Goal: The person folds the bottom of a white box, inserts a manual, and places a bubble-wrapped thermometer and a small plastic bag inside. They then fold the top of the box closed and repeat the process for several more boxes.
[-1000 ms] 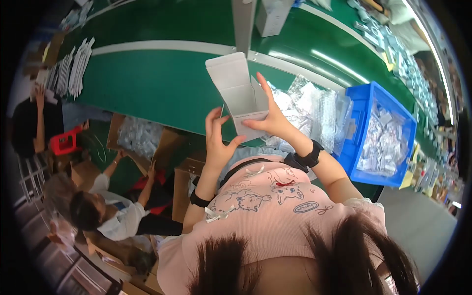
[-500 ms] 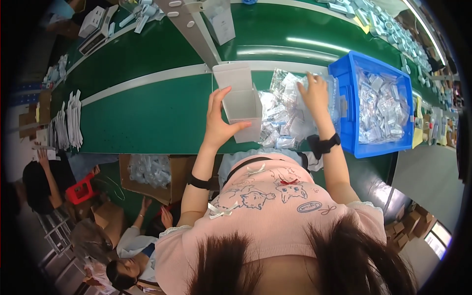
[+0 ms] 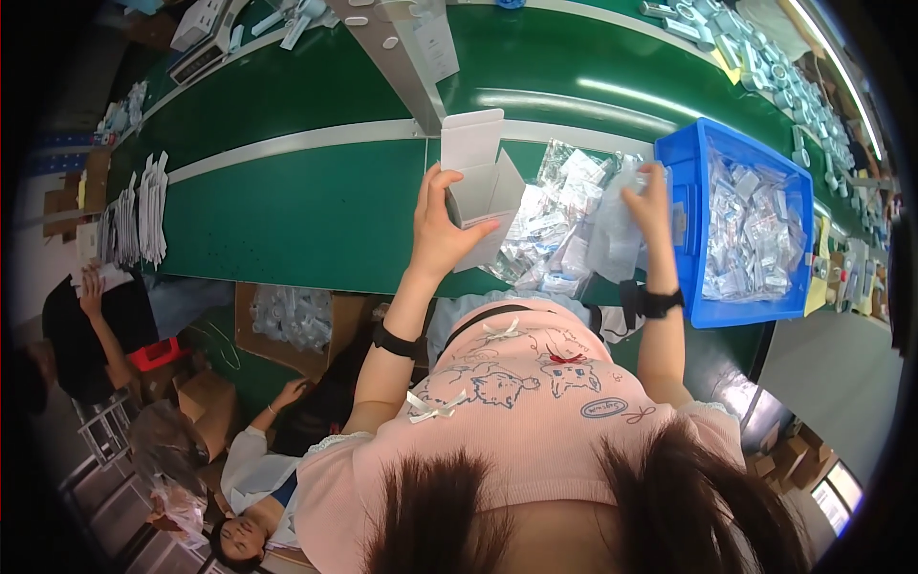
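**Person at a green worktable, one hand on an open white box, the other at a translucent plastic pouch**

Seen from above, a person in a pink top works at a green worktable (image 3: 316, 220). The left hand (image 3: 443, 225) holds a small white box (image 3: 486, 196), fingers along its left side and thumb across the near face. The box is directly in front of the person, over the table, its lid flap raised and its inside showing.

The right hand (image 3: 650, 206) is to the right, fingers bent in a narrow curl at the upper part of a translucent pouch (image 3: 612, 234); blur and overlap mean I cannot tell whether they grip it. Between box and pouch lies a loose pile of clear packets (image 3: 550, 239).

Just right of that hand is a blue bin (image 3: 681, 225), filled with more packets. At the table's far left, flat white cartons (image 3: 150, 215) stand in a row. Below the table's near edge, a brown cardboard box (image 3: 251, 356) holds clear-wrapped pieces. At lower left is a co-worker in a white top (image 3: 247, 466).
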{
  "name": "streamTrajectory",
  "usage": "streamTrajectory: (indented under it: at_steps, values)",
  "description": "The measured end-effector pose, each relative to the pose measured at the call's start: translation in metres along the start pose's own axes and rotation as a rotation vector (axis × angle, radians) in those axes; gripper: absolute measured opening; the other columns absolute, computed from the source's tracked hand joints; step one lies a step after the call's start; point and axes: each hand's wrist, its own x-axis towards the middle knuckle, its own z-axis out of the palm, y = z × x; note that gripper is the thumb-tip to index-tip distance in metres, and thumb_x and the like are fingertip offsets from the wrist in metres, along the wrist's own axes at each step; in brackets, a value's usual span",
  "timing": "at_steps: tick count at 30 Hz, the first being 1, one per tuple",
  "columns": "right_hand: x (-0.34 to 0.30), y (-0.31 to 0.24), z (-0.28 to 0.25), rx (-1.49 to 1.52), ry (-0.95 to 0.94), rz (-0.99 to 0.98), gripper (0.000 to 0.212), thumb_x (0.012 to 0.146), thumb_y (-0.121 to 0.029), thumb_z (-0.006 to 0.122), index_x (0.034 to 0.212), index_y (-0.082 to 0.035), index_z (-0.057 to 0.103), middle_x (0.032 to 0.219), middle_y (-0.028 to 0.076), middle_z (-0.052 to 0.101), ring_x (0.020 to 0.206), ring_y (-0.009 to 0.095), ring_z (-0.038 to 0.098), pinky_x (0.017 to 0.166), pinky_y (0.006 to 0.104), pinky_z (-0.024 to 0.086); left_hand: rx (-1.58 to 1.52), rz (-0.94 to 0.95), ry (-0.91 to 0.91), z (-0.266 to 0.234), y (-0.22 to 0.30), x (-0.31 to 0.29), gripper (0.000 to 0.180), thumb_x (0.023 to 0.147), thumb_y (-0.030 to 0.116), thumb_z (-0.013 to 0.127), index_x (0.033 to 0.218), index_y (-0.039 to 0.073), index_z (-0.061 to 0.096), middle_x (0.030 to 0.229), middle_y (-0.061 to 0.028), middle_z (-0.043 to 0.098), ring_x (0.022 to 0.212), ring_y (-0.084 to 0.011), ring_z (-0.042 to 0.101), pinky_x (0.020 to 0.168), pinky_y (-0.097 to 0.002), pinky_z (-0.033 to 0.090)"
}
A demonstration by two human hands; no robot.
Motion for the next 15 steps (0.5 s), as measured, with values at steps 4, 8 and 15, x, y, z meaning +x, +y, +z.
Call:
streamTrajectory:
  at_steps: [4, 8, 15]
  values:
    - [0.003, -0.103, -0.085, 1.027, -0.023, 0.116, 0.038, 0.068, -0.005, 0.058, 0.104, -0.006, 0.045, 0.092, 0.005, 0.051, 0.084, 0.016, 0.054, 0.073, 0.0284, 0.045, 0.047, 0.015, -0.008, 0.005, 0.002, -0.007, 0.072, 0.052, 0.017, 0.081, 0.110, 0.010, 0.039, 0.120, -0.0203, 0.041, 0.108, -0.0342, 0.046, 0.087, -0.0374, 0.040]
    - [0.019, -0.184, -0.082, 1.375, 0.283, 0.047, 0.040, 0.069, -0.002, 0.056, 0.106, -0.006, 0.042, 0.091, 0.005, 0.051, 0.081, 0.013, 0.052, 0.071, 0.0251, 0.045, 0.006, -0.030, -0.048, 0.015, 0.018, -0.011, 0.071, 0.054, 0.017, 0.081, 0.108, 0.008, 0.037, 0.119, -0.0207, 0.042, 0.108, -0.0344, 0.046, 0.087, -0.0375, 0.040]
    - [0.015, -0.216, -0.007, 0.652, 0.248, -0.440, 0.042, 0.068, -0.008, 0.063, 0.107, -0.004, 0.045, 0.101, 0.008, 0.046, 0.095, 0.021, 0.048, 0.086, 0.0338, 0.040, 0.074, -0.138, 0.104, 0.025, 0.025, -0.020, 0.071, 0.055, 0.017, 0.082, 0.103, 0.005, 0.031, 0.120, -0.0231, 0.040, 0.106, -0.0337, 0.046, 0.087, -0.0381, 0.040]
